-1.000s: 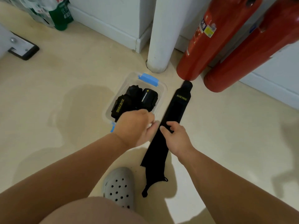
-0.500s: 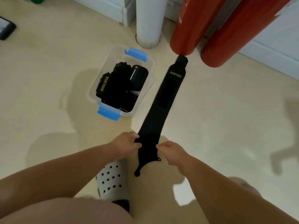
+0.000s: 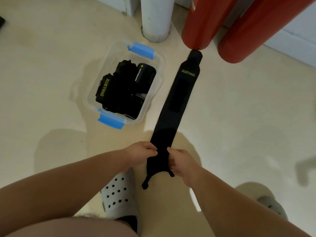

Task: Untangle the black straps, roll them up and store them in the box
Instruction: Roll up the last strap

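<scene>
Head camera, looking down at a pale beige floor (image 3: 51,69). A long black strap (image 3: 177,100) lies flat and straight on the floor, running from between the person's hands away toward the top of the view, where its narrow far end touches or nearly touches the base of a red cylinder (image 3: 203,23). Yellow lettering reading XUEYING sits near that far end. The left hand (image 3: 140,153) is curled closed on the strap's left edge near its close end, fingers folded and pinching the fabric. The right hand (image 3: 181,162) grips the strap's right edge at the same spot, thumb on top and fingers tucked around the edge. Just below the hands the strap ends in a thin loop (image 3: 147,182) that trails on the floor. To the left of the strap, just beside it but not touching, stands a clear plastic box (image 3: 159,69) with blue latches at its near and far ends and no lid on it. Inside it are several rolled black straps (image 3: 123,88), packed close together, two showing printed lettering. A white round post (image 3: 155,17) stands beyond the box, and a second red cylinder (image 3: 248,31) leans to the right of the first. A grey perforated clog (image 3: 118,194) is under the left forearm; part of another shoe (image 3: 271,206) shows at the lower right.
</scene>
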